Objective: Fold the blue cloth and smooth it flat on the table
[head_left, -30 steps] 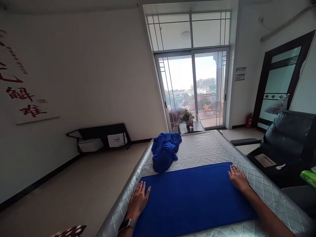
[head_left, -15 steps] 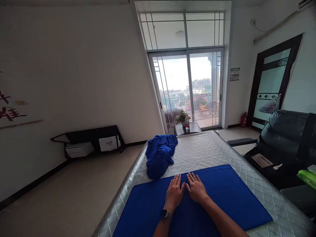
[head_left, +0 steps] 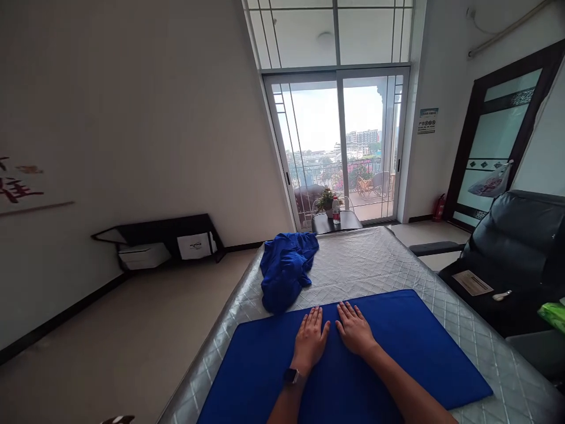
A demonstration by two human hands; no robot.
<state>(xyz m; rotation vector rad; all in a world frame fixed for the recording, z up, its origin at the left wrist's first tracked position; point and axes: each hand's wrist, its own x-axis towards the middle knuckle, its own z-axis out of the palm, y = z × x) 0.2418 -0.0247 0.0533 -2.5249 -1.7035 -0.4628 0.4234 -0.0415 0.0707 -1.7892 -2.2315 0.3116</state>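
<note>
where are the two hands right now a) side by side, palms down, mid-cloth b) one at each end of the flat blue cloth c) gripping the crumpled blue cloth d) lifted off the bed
a: the left hand and right hand lie flat, close together, on the middle of the flat blue cloth.

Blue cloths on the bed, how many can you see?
2. One blue cloth lies spread flat at the near end, under the left hand and right hand. The other, a crumpled cloth, sits farther back near the bed's left edge. None seem hidden.
</note>
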